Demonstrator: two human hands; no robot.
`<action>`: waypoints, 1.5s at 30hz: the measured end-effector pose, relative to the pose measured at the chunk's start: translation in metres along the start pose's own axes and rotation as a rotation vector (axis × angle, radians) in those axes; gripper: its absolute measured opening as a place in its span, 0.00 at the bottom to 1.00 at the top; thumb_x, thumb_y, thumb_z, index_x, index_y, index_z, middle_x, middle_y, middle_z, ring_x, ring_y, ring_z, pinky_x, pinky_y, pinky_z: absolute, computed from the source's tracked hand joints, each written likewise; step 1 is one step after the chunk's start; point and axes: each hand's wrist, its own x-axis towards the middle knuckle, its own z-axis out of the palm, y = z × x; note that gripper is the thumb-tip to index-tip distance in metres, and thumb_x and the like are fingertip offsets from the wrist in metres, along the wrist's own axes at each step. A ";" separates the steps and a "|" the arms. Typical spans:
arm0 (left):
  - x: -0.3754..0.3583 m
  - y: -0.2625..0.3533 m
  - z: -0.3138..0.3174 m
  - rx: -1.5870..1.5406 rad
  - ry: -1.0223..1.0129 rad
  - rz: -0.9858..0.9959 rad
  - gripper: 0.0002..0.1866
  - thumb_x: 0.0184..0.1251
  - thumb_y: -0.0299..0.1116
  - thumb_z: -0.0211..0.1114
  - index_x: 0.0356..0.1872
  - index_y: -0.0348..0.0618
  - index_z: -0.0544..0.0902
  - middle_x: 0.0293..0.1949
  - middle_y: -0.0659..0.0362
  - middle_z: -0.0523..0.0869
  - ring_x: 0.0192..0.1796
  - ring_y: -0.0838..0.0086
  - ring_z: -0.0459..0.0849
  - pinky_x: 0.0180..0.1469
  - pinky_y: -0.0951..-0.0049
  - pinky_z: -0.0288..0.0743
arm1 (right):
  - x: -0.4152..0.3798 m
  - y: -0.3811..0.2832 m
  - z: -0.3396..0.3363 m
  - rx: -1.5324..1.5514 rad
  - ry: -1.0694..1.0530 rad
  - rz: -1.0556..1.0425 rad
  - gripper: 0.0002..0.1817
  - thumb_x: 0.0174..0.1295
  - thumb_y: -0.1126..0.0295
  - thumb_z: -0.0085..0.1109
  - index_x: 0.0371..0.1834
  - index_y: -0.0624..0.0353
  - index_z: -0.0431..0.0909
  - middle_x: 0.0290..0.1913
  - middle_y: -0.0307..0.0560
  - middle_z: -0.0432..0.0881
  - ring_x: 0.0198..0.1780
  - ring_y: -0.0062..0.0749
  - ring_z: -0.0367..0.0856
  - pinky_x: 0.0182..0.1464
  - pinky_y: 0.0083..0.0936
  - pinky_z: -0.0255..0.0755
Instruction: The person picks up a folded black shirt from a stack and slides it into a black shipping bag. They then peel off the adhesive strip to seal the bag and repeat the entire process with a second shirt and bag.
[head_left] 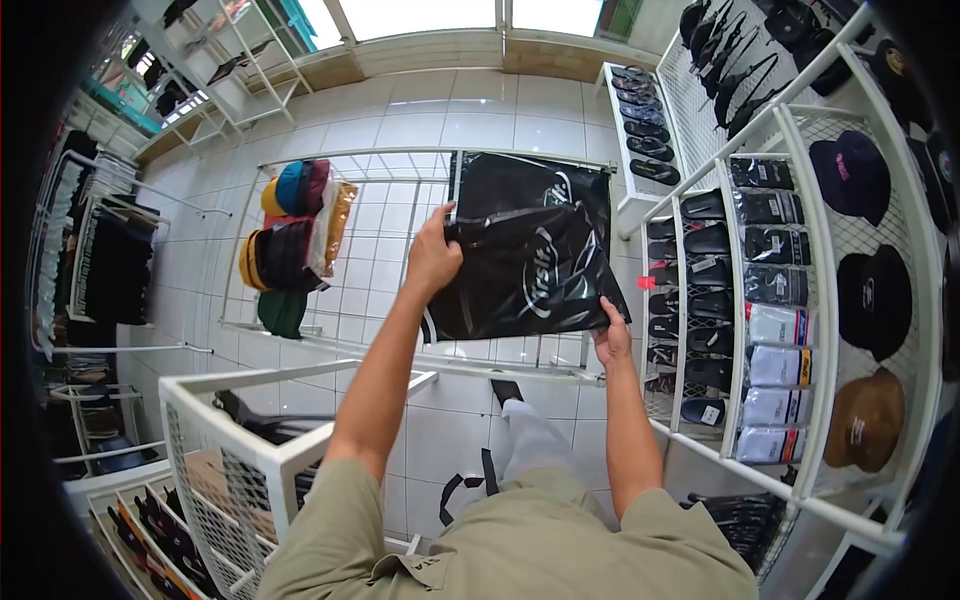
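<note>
A black glossy plastic bag (490, 285) with white lettering is held by its edges. My left hand (434, 255) is closed on its upper left corner, and my right hand (613, 338) pinches its lower right corner. Beneath and behind it lies another black plastic bag (505, 178) with similar lettering, on a white metal rack (380, 160). Left of my left hand, stacked caps (292, 190) in several colours rest on the same rack beside a yellow-orange package (343, 215). The fingers under the held bag are partly hidden.
To the right, a white shelf (735, 330) carries packaged socks (780, 366), shoes (708, 305) and bucket hats (873, 300). Sandals (645, 130) line a bench behind it. A white mesh-sided rack (225, 420) stands close on my left. Hanging clothes (118, 260) are farther left.
</note>
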 end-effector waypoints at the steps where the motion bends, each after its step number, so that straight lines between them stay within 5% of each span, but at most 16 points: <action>1: 0.027 0.004 0.003 0.039 -0.043 -0.027 0.33 0.54 0.21 0.55 0.67 0.43 0.75 0.49 0.34 0.86 0.54 0.38 0.84 0.60 0.48 0.76 | 0.010 -0.003 0.012 0.000 0.019 -0.029 0.16 0.66 0.69 0.70 0.57 0.52 0.83 0.51 0.38 0.89 0.51 0.32 0.88 0.51 0.31 0.83; 7: 0.154 -0.006 0.038 0.129 -0.031 0.036 0.33 0.55 0.23 0.58 0.68 0.43 0.75 0.54 0.37 0.85 0.59 0.41 0.82 0.63 0.48 0.76 | 0.096 -0.011 0.053 0.064 0.051 -0.073 0.12 0.68 0.68 0.69 0.53 0.51 0.84 0.50 0.41 0.89 0.51 0.29 0.88 0.47 0.30 0.84; 9: 0.172 -0.027 0.061 0.268 0.281 0.233 0.32 0.59 0.28 0.64 0.69 0.52 0.77 0.59 0.40 0.83 0.64 0.46 0.80 0.66 0.53 0.75 | 0.132 -0.003 0.049 0.042 0.115 0.008 0.10 0.70 0.64 0.68 0.49 0.54 0.82 0.49 0.46 0.87 0.48 0.33 0.88 0.44 0.32 0.86; 10: 0.170 -0.035 0.072 0.269 0.277 0.232 0.32 0.59 0.28 0.64 0.69 0.52 0.77 0.59 0.40 0.83 0.64 0.46 0.80 0.66 0.53 0.75 | 0.148 0.004 0.042 0.043 0.118 0.011 0.10 0.70 0.64 0.68 0.49 0.54 0.82 0.49 0.46 0.87 0.48 0.33 0.88 0.44 0.32 0.86; 12: 0.143 -0.050 0.096 0.301 -0.073 0.153 0.34 0.59 0.32 0.70 0.70 0.48 0.76 0.69 0.44 0.75 0.72 0.49 0.72 0.70 0.52 0.70 | 0.176 0.017 0.028 0.053 0.313 0.118 0.13 0.71 0.62 0.67 0.49 0.60 0.80 0.45 0.48 0.85 0.42 0.38 0.87 0.41 0.33 0.87; 16: 0.067 -0.081 0.138 0.512 -0.401 0.182 0.44 0.52 0.39 0.81 0.74 0.54 0.73 0.75 0.42 0.69 0.77 0.46 0.65 0.75 0.43 0.61 | 0.179 0.026 0.016 -0.102 0.359 0.081 0.17 0.73 0.59 0.64 0.50 0.62 0.76 0.42 0.50 0.81 0.39 0.40 0.85 0.37 0.36 0.87; 19: 0.040 -0.108 0.157 0.605 -0.475 0.174 0.53 0.48 0.40 0.84 0.79 0.57 0.65 0.77 0.42 0.65 0.78 0.47 0.63 0.77 0.45 0.57 | 0.165 0.031 0.019 -0.188 0.423 0.046 0.17 0.75 0.58 0.61 0.50 0.62 0.75 0.43 0.48 0.80 0.38 0.38 0.84 0.34 0.36 0.86; 22: 0.024 -0.107 0.158 0.550 -0.403 0.185 0.53 0.50 0.40 0.83 0.79 0.54 0.64 0.76 0.42 0.65 0.78 0.47 0.63 0.77 0.45 0.56 | 0.159 0.038 0.017 -0.209 0.500 0.041 0.17 0.76 0.57 0.60 0.50 0.62 0.75 0.43 0.46 0.79 0.38 0.35 0.83 0.33 0.34 0.86; 26: 0.035 -0.098 0.146 0.414 -0.325 0.256 0.43 0.60 0.49 0.73 0.77 0.47 0.68 0.71 0.42 0.72 0.74 0.49 0.68 0.76 0.43 0.57 | 0.131 0.040 0.023 -0.293 0.489 0.010 0.20 0.75 0.56 0.60 0.55 0.64 0.74 0.49 0.51 0.78 0.45 0.40 0.82 0.45 0.40 0.84; 28: 0.061 -0.093 0.146 0.378 -0.212 0.294 0.38 0.65 0.49 0.69 0.74 0.46 0.72 0.69 0.43 0.73 0.74 0.47 0.69 0.77 0.46 0.57 | 0.115 0.046 0.039 -1.042 0.735 -0.400 0.27 0.74 0.55 0.61 0.62 0.68 0.72 0.56 0.59 0.76 0.57 0.48 0.78 0.59 0.43 0.78; 29: 0.077 -0.093 0.148 0.380 -0.176 0.317 0.37 0.67 0.49 0.68 0.74 0.46 0.72 0.71 0.43 0.71 0.75 0.47 0.67 0.77 0.46 0.56 | 0.104 0.047 0.051 -0.873 0.671 -0.473 0.31 0.72 0.56 0.62 0.69 0.66 0.69 0.62 0.63 0.74 0.65 0.54 0.73 0.69 0.44 0.66; 36: 0.191 -0.089 0.178 0.487 -0.069 0.487 0.35 0.77 0.57 0.57 0.78 0.50 0.68 0.81 0.46 0.61 0.83 0.50 0.55 0.81 0.44 0.48 | 0.174 0.020 0.146 -1.454 0.201 -1.110 0.28 0.71 0.54 0.61 0.68 0.56 0.75 0.74 0.62 0.67 0.74 0.62 0.65 0.74 0.56 0.59; 41: 0.198 -0.131 0.213 0.582 -0.159 0.277 0.44 0.77 0.68 0.47 0.84 0.53 0.56 0.84 0.46 0.52 0.85 0.52 0.48 0.82 0.41 0.43 | 0.275 0.009 0.136 -1.777 0.169 -0.968 0.42 0.72 0.33 0.46 0.83 0.45 0.59 0.84 0.63 0.52 0.84 0.62 0.46 0.81 0.62 0.39; 45: 0.195 -0.147 0.229 0.552 -0.112 0.236 0.46 0.75 0.71 0.46 0.85 0.54 0.51 0.85 0.46 0.48 0.85 0.49 0.49 0.81 0.38 0.42 | 0.303 0.003 0.125 -1.773 0.124 -0.977 0.44 0.72 0.32 0.46 0.84 0.48 0.58 0.83 0.65 0.54 0.84 0.60 0.48 0.82 0.61 0.39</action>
